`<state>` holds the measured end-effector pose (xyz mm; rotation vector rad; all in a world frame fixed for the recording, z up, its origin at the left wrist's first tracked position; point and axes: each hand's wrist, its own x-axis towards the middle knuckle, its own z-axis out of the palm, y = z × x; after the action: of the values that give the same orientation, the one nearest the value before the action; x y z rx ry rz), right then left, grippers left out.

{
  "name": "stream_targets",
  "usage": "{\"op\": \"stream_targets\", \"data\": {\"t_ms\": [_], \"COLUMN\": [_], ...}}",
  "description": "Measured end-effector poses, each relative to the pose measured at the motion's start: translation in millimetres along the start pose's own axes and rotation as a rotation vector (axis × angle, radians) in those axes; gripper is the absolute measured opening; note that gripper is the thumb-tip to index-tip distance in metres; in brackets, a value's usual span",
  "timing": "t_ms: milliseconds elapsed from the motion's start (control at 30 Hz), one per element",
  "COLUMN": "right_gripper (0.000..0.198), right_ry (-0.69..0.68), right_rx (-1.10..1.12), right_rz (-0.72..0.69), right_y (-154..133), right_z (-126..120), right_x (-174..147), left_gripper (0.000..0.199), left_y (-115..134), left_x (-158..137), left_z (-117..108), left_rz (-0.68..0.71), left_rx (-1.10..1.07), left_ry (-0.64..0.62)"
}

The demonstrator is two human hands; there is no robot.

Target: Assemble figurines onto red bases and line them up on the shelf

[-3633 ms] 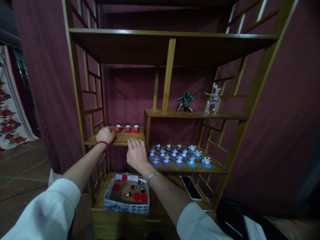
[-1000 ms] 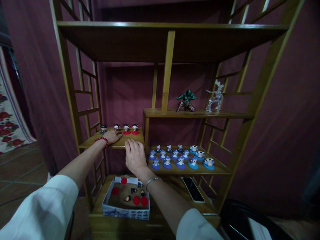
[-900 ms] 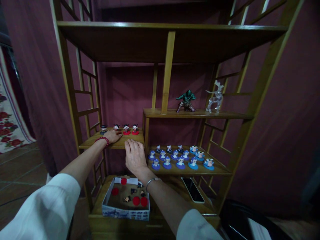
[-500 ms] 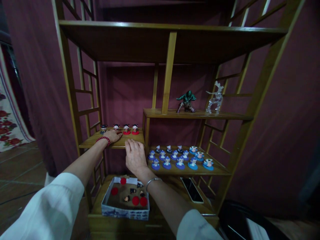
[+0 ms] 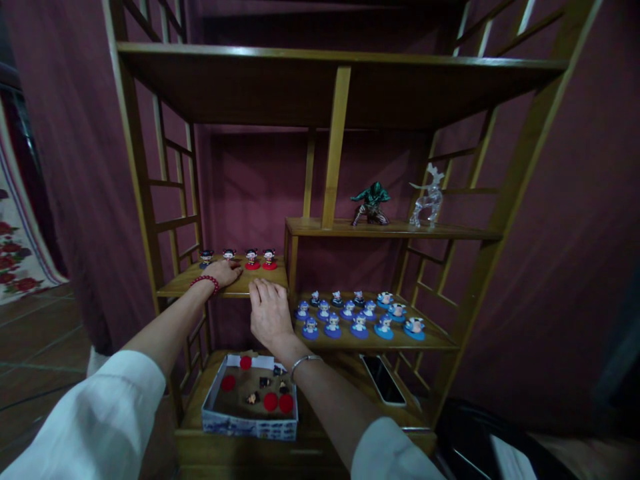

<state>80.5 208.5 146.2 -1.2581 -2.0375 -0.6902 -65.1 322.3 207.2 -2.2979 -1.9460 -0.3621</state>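
My left hand (image 5: 223, 272), wearing a red bead bracelet, reaches onto the small left shelf. Its fingers close around the lower part of a black-haired figurine (image 5: 229, 254), whose base they hide. To its left stands a figurine on a dark base (image 5: 206, 256). Two figurines on red bases, a nearer one (image 5: 252, 259) and one farther right (image 5: 269, 259), stand beyond my fingertips. My right hand (image 5: 269, 312), with a silver bangle, holds nothing; its loosely bent fingers rest at the front edge of that wooden shelf (image 5: 175, 288).
Below, an open box (image 5: 250, 427) contains red discs and small dark figures. Several blue and purple figurines (image 5: 359, 325) line the lower right shelf. A phone (image 5: 383, 380) lies beneath them. A green figure (image 5: 371, 202) and a clear deer (image 5: 427, 198) stand higher up.
My left hand has slid slightly left, and the figurine at its fingers has shifted left too, away from the red-based pair. My right hand has stayed at the shelf edge.
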Motion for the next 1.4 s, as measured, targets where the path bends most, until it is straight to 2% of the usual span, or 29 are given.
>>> {"op": "stream_targets", "data": {"t_ms": [1400], "right_gripper": [0.046], "right_ry": [-0.022], "right_rx": [-0.021], "right_rz": [0.011], "right_y": [-2.1], "right_z": [0.5], "right_x": [-0.6], "left_gripper": [0.053], "left_y": [4.4], "left_x": [-3.8], "left_z": [-5.0], "left_rz": [-0.051], "left_rx": [0.005], "left_ry": [-0.067]}}
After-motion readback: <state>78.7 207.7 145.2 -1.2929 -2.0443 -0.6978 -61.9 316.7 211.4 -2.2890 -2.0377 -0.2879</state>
